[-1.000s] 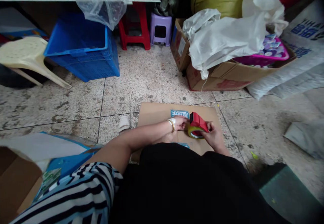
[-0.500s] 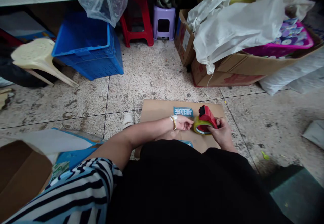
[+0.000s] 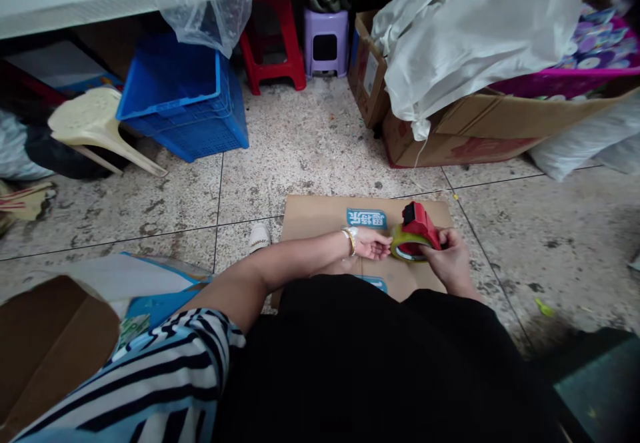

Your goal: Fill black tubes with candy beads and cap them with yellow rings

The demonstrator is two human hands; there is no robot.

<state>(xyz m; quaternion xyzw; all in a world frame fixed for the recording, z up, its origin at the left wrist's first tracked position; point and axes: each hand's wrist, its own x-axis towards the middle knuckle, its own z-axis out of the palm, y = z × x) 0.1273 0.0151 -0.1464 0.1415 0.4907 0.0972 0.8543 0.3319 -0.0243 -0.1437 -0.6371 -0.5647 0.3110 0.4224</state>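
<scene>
Twelve o'clock is straight ahead of the person, and I take the directions from the middle of the brown carton (image 3: 315, 216), which lies on the speckled floor (image 3: 300, 143) just before the black garment (image 3: 380, 363). The tape dispenser (image 3: 423, 226), red, with a yellowish tape roll (image 3: 406, 237) in it, is over the carton's three o'clock side; whether it touches the cardboard, I cannot tell.

The right hand (image 3: 453, 261) comes to it from the four o'clock side and is closed firmly on its end, the thumb being near the roll. The left hand (image 3: 373, 243), with a gold bracelet (image 3: 352, 241) at the wrist, is at the nine o'clock side of the roll. Its fingers are bent and their tips are at the roll's edge, but I cannot tell if they pinch the tape.

A blue label (image 3: 367, 217) is printed on the carton near twelve o'clock. The white shoe (image 3: 260, 235) is at nine o'clock. Farther away, the blue crate (image 3: 185, 123) stands between ten and eleven, the red stool (image 3: 275, 73) at eleven, and the large open box (image 3: 480, 136), partly covered by a white sack (image 3: 470, 56), between one and two.
</scene>
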